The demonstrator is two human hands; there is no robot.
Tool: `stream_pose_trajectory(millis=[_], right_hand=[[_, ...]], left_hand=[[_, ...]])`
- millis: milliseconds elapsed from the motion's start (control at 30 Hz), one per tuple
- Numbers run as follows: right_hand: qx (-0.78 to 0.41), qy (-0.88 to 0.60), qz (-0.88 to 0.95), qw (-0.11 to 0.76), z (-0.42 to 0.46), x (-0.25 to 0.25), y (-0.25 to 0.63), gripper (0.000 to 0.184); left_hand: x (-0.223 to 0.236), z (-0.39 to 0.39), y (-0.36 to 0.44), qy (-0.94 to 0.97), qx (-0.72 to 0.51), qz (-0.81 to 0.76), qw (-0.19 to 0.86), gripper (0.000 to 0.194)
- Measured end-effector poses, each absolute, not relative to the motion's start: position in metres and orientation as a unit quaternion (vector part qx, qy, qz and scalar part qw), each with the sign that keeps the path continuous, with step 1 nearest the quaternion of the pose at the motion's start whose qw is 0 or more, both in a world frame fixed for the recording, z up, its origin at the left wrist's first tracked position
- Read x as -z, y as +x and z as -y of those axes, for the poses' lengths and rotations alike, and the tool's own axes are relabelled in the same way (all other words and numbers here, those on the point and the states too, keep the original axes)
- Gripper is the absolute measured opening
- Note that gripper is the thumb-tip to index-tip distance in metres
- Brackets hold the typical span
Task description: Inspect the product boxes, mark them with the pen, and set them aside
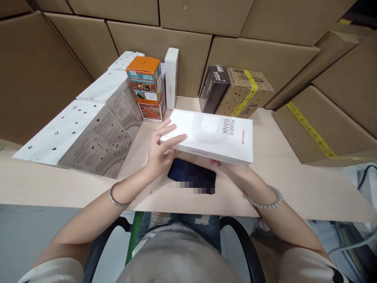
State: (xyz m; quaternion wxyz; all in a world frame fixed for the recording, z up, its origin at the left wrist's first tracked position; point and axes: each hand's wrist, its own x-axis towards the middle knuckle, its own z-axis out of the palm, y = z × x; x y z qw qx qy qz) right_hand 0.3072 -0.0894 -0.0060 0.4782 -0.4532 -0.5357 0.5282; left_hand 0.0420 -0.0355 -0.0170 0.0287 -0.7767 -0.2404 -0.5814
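Power-bank box (206, 135) is hovering over the bench (294, 188), inside its front edge, long axis running left-right; right hand (231, 169) is sitting beneath its near side, grip hidden, while left hand (161, 148) is grasping its left end.

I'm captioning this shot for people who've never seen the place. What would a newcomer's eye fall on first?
Probably the white POWER BANK box, gripped at its left end by the left hand, with the right hand partly hidden under its near edge. Next might come the bright orange box behind it to the left, and the yellow-taped brown box behind it to the right.
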Motion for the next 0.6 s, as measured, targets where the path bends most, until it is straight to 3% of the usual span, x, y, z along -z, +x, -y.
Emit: stream_pose_trajectory(millis=[67,167,233,333,467,533,600], right_hand=[[-0.519,-0.451,0.565,0.456,0.091,-0.006,0.3,0.029],[-0.565,-0.416,0.577,0.419,0.095,-0.023,0.292,0.046],[-0.593,-0.395,0.521,0.471,0.094,-0.029,0.289,0.051],[-0.601,-0.391,0.397,0.573,0.086,-0.03,0.291,0.041],[-0.685,-0.372,0.316,0.541,0.071,-0.02,0.303,0.036],[-0.734,-0.361,0.283,0.5,0.066,-0.014,0.309,0.037],[-0.769,-0.359,0.249,0.467,0.063,-0.01,0.312,0.039]], left_hand=[[0.018,0.033,0.04,-0.763,0.594,0.243,0.077,0.043],[0.021,0.029,0.035,-0.752,0.591,0.268,0.115,0.04],[0.021,0.031,0.034,-0.773,0.553,0.284,0.127,0.036],[0.016,0.039,0.039,-0.81,0.496,0.245,0.195,0.034],[0.007,0.045,0.048,-0.794,0.53,0.164,0.25,0.03],[0.005,0.043,0.047,-0.792,0.543,0.174,0.218,0.038],[0.005,0.039,0.044,-0.808,0.536,0.183,0.163,0.059]])
